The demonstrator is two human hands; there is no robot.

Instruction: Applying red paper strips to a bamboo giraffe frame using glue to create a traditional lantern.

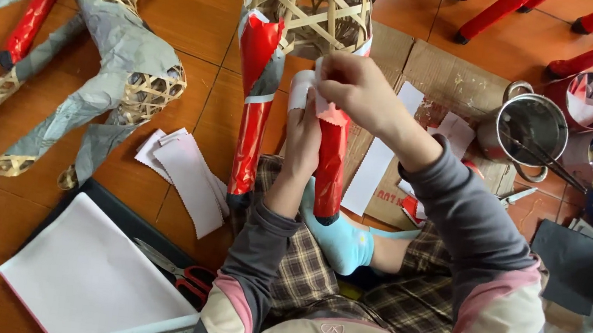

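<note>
- 2 bamboo lattice frames in view: one far centre, the woven frame [311, 0], w/ 2 legs wrapped in shiny red paper; the other, the grey frame [110, 43], far left, mostly covered in grey paper, lying on the orange floor [203, 9].
- 2 red legs: left red leg [253, 115] stands free, w/ a white band round it; right red leg [330, 171] is the one being worked on, centre of scene.
- 1 white paper strip [305, 87] sits at the top of the right red leg, just under the woven frame.
- Right hand [356, 90]: fingers curled, thumb & forefinger pinching the strip's upper edge, at the top of that leg.
- Left hand [305, 141]: fingers straight & together, pressed flat against the left side of the same leg, just below the strip.
- So leg is between both hands; its near end rests by 1 foot in a light blue sock [340, 241].
- Small stack of cut white strips [189, 168] on floor, left of the left red leg; can't count exactly.
- 1 large white sheet [87, 276] near left, w/ 1 pair of red-handled scissors [179, 273] at its right edge.
- 1 metal pot [526, 132] far right w/ sticks in it, on flattened cardboard [445, 79]; several small cups right of it.
</note>
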